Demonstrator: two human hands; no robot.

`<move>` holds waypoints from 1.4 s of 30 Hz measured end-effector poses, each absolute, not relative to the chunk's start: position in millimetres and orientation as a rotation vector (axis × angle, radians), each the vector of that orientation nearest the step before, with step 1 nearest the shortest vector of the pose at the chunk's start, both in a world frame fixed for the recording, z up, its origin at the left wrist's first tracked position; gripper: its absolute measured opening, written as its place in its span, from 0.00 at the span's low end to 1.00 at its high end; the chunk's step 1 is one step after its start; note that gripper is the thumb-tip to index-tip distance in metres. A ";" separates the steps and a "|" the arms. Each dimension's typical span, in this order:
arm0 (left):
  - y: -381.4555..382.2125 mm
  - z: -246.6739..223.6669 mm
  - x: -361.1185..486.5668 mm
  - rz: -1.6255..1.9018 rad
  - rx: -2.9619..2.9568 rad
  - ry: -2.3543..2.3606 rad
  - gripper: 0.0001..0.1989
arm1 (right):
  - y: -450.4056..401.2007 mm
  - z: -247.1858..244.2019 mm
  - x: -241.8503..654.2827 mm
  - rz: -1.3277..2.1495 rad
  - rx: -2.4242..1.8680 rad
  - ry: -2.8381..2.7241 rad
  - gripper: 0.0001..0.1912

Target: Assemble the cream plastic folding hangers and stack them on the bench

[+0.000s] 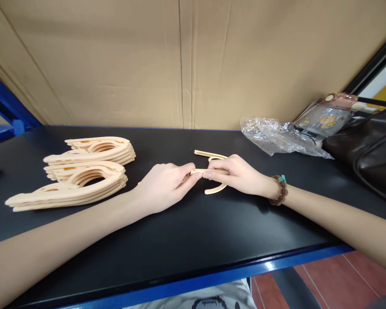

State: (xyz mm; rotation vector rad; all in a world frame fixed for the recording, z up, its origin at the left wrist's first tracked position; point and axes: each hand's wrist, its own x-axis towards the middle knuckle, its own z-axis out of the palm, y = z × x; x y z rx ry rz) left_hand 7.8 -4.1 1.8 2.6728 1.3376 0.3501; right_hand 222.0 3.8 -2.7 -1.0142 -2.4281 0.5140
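My left hand [167, 185] and my right hand [239, 175] meet above the middle of the table, both with fingers closed. Between them is a beige plastic folding hanger [216, 189]. Its curved hook sticks out below my right fingers, and a straight arm shows above them. My left thumb and fingers pinch its narrow end, while my right hand grips its middle; my fingers cover much of it. Off to the left lie two stacks of similar beige hangers, a nearer stack [69, 191] and a farther stack [91, 150], touching or nearly so.
Crumpled clear plastic bags [276, 135] lie at the back right, beside a transparent pouch with a cartoon bear [328, 120] and a dark leather bag [369, 146]. Cardboard [131, 64] walls the back of the black table [167, 253], which has a blue front edge.
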 end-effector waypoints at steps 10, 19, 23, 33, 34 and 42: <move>-5.3 1.3 8.9 0.345 2.688 1.354 0.21 | 4.2 -2.3 223.0 0.531 -1.012 -2.445 0.24; -4.4 1.8 8.4 0.348 2.704 1.344 0.21 | 3.8 -2.4 222.5 0.508 -1.027 -2.454 0.24; -4.7 2.5 8.8 0.344 2.700 1.339 0.20 | 3.5 -2.4 222.3 0.502 -1.016 -2.456 0.24; -4.9 1.3 8.5 0.358 2.724 1.324 0.20 | 3.2 -2.5 221.9 0.496 -1.019 -2.458 0.24; -4.9 1.2 8.4 0.359 2.726 1.323 0.20 | 3.2 -2.4 221.9 0.494 -1.019 -2.459 0.24; -4.4 1.7 8.7 0.347 2.701 1.327 0.20 | 3.8 -2.5 222.6 0.470 -1.017 -2.470 0.24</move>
